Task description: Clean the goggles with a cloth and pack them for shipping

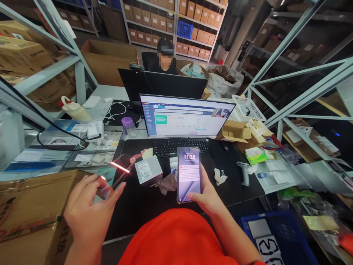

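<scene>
My right hand [208, 197] grips a smartphone [189, 173] upright over the black desk mat [143, 204]; its lit screen reads 11:38 with notifications. My left hand [88, 208] is raised at the lower left, fingers pinched on a flat dark item [117, 176] with a red glowing line across it, beside a colourful card. A small grey box with a white label [148, 170] stands just beyond, between the two hands.
A keyboard [180, 146] and lit monitor [186, 116] stand ahead. A person sits behind a second monitor [162, 82]. A barcode scanner [244, 173], open cardboard boxes [242, 132], a white basket [246, 106] lie right; a blue crate [278, 235] lower right; cartons [30, 209] left.
</scene>
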The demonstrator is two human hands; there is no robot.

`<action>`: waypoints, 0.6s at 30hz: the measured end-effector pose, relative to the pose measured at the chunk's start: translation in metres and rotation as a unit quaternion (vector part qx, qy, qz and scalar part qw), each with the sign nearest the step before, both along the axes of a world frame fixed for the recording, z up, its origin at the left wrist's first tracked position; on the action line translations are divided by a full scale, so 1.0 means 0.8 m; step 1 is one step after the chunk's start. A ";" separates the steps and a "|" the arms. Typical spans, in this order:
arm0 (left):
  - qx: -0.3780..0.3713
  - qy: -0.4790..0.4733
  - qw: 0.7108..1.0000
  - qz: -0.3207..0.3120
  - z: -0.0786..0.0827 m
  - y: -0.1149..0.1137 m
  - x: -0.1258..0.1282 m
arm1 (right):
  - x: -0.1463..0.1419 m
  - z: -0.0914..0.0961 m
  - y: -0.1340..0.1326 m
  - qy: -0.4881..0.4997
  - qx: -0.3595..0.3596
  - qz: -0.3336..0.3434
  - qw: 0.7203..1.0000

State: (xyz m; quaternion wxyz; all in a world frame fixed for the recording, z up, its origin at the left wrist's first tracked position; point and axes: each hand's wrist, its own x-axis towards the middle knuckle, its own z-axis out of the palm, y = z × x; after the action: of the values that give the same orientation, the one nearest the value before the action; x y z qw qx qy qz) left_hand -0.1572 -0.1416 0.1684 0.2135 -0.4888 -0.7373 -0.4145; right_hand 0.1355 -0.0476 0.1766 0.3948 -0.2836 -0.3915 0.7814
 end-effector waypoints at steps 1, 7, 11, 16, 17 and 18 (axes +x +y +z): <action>0.004 0.008 1.000 0.003 -0.001 0.001 -0.002 | 0.001 -0.001 -0.001 -0.001 0.006 -0.004 1.000; 0.032 0.027 0.999 -0.028 0.002 0.006 -0.009 | 0.004 0.002 -0.007 0.005 0.004 -0.045 0.999; 0.040 0.025 0.998 -0.041 -0.001 0.009 -0.013 | 0.006 0.009 -0.011 0.044 -0.011 -0.092 0.995; 0.037 0.018 0.998 -0.040 -0.006 0.010 -0.016 | 0.012 0.013 -0.015 0.052 -0.026 -0.114 0.992; 0.033 0.012 0.999 -0.038 -0.006 0.010 -0.016 | 0.014 0.013 -0.015 0.052 -0.025 -0.120 0.991; 0.032 0.008 0.999 -0.034 -0.005 0.010 -0.015 | 0.015 0.013 -0.015 0.051 -0.024 -0.123 0.991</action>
State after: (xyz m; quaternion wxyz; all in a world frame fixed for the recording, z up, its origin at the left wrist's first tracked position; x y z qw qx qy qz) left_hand -0.1694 -0.1337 0.1640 0.2208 -0.5097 -0.7047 -0.4413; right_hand 0.1477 -0.0597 0.1870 0.5006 -0.2984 -0.3139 0.7495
